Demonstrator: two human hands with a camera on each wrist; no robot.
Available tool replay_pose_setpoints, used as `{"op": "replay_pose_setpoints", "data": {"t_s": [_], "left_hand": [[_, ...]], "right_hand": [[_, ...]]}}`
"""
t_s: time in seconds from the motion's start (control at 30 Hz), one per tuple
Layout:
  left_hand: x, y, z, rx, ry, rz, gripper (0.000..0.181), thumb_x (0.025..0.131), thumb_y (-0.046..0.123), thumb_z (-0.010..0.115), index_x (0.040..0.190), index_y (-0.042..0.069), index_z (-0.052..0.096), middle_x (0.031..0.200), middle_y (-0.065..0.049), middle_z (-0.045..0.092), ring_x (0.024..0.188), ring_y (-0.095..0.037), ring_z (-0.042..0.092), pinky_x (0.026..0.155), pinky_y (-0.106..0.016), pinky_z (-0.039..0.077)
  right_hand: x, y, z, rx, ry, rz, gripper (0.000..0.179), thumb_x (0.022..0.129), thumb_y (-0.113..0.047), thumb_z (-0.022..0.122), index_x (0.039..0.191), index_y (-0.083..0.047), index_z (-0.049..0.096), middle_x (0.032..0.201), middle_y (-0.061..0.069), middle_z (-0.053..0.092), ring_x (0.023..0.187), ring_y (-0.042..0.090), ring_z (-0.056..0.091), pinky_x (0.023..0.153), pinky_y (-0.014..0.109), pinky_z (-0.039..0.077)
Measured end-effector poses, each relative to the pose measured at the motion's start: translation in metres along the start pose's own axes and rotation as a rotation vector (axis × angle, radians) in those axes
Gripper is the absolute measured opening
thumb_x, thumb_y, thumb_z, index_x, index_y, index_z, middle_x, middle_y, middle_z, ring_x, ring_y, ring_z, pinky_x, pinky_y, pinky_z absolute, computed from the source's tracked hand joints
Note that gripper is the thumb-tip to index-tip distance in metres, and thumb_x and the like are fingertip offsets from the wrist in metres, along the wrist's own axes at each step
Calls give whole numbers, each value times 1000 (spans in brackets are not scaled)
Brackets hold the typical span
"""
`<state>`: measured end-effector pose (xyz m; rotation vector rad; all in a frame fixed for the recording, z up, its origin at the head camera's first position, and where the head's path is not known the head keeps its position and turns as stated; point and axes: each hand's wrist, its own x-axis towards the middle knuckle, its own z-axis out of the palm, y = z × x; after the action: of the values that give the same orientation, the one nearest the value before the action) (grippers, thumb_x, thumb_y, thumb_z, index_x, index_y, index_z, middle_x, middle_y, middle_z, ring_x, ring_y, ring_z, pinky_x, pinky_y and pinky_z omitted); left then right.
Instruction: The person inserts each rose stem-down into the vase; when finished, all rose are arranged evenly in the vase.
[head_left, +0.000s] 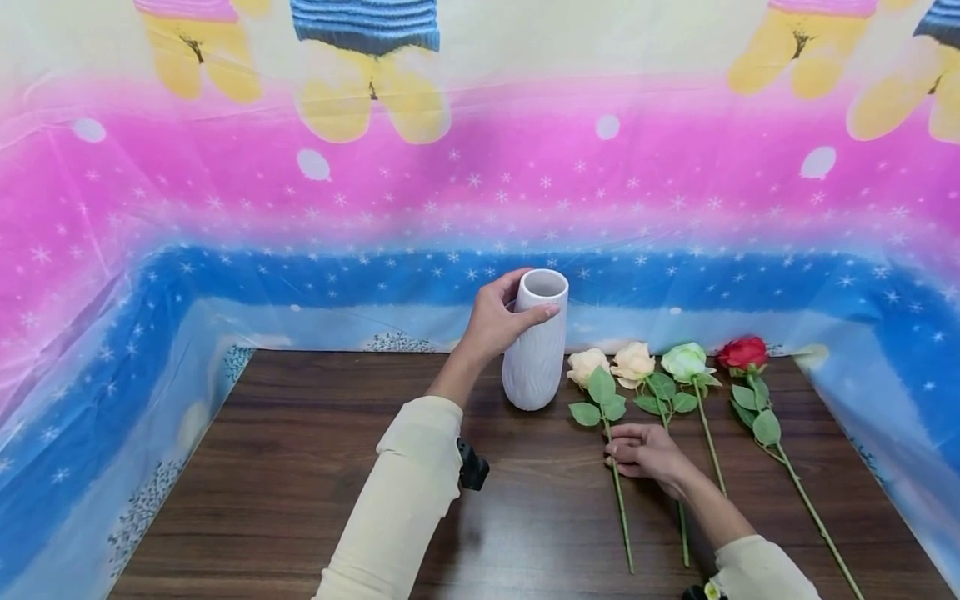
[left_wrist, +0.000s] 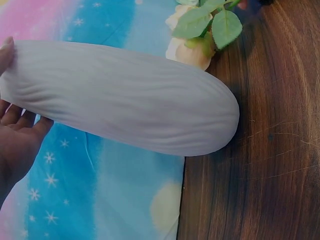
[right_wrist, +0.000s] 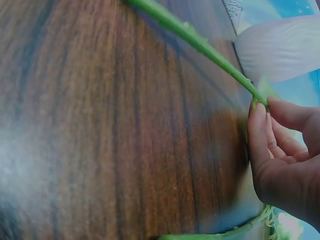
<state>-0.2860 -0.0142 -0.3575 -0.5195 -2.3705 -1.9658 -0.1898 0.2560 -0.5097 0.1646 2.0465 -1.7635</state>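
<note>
My left hand (head_left: 501,321) grips a white ribbed vase (head_left: 534,367) near its rim, thumb across the front. The vase stands toward the back of the table, its mouth facing up; in the left wrist view its side (left_wrist: 125,100) fills the middle. My right hand (head_left: 648,454) pinches the green stem of the leftmost cream rose (head_left: 588,367) just below its leaves. In the right wrist view thumb and fingertips meet on that stem (right_wrist: 200,45). To its right lie another cream rose (head_left: 633,363), a pale green rose (head_left: 686,362) and a red rose (head_left: 744,353).
Beneath everything is a dark wooden table (head_left: 300,467). A printed cloth (head_left: 450,192) with pink and blue bands hangs behind and at both sides, meeting the table's back edge. The other rose stems run toward the front, partly under my right forearm.
</note>
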Motion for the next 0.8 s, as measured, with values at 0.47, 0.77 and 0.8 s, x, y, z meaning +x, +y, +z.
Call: {"op": "replay_pose_setpoints", "data": {"t_s": [0.47,0.77,0.8], "left_hand": [[0,0,-1,21,2,-12,63,87,21,82,143,12,56,135,-11,65,128,-28,64,107,-47,53],[-1,0,-1,35,-3,-12,64,88,23,82,145,13,55,137,-10,64,130,-28,62,108,-47,53],[-1,-1,-1,37,-2,-12,64,88,23,82,145,13,55,137,-10,64,130,-28,62,108,-47,53]], "right_hand": [[-6,-15,-5,114,-10,-69,23,98,-5,62,121,-4,58,93,-12,70,84,3,69,74,19,59],[-11,-29,-12,178,34,-110,13,101,-10,63,108,-21,60,95,-13,69,82,2,67,74,19,60],[-10,-30,-13,186,41,-117,13,101,-10,63,108,-21,61,95,-13,69,82,2,67,74,19,60]]}}
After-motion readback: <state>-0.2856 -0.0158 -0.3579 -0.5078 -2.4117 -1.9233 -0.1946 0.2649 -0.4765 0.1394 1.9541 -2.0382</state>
